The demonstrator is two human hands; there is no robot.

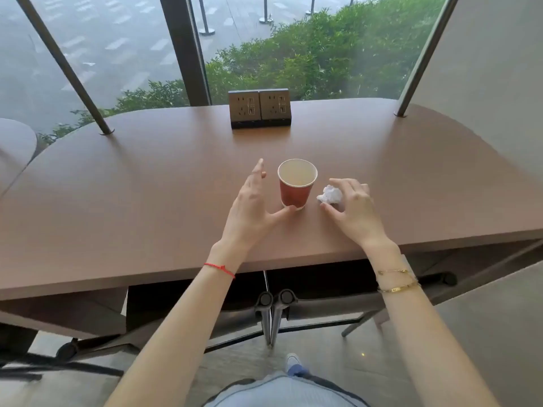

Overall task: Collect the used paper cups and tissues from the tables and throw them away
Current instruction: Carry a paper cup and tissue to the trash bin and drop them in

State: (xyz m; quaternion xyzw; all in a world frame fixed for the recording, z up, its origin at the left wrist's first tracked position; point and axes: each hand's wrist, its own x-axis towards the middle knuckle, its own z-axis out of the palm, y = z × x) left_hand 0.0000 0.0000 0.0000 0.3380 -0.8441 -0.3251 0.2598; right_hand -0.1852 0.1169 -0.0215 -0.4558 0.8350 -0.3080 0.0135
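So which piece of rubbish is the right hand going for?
The crumpled white tissue, right of the red paper cup; the right hand curls around it without gripping.

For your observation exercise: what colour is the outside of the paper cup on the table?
The paper cup is reddish-brown outside, with a pale rim and inside; the head view shows it.

tissue (330,195) partly behind fingers, table (117,201) cut off both sides

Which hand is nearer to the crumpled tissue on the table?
The right hand. Its spread fingers arch just over and beside the crumpled tissue, not yet gripping it. The left hand is on the far side of the red paper cup, open toward the cup.
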